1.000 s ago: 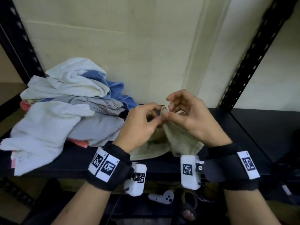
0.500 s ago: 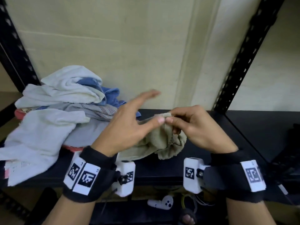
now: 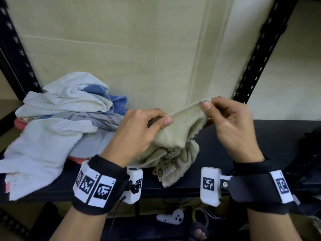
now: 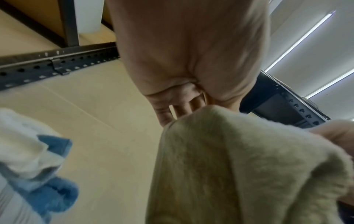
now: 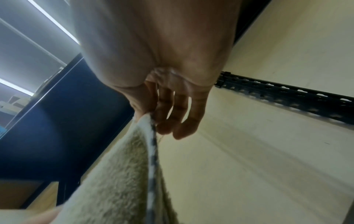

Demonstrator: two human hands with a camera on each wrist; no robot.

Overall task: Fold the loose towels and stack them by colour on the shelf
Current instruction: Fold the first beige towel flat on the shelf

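Observation:
A beige towel (image 3: 175, 136) hangs bunched between both hands above the black shelf (image 3: 271, 136). My left hand (image 3: 144, 129) grips its top edge with thumb over the cloth, and my right hand (image 3: 224, 119) pinches a corner lifted higher and to the right. The edge is stretched taut between them. A patterned part of the towel (image 3: 169, 162) droops onto the shelf. In the left wrist view the beige towel (image 4: 239, 166) fills the lower right; in the right wrist view the towel (image 5: 118, 174) hangs from thumb and forefinger.
A loose pile of white, blue, grey and pink towels (image 3: 60, 122) covers the shelf's left side. Black perforated uprights (image 3: 257, 54) frame the bay against a cream wall. A white controller (image 3: 172, 219) lies below the shelf.
The hands have drawn apart along the towel's edge. My right hand rose to the right with a corner, and my left hand's fingers closed onto the cloth.

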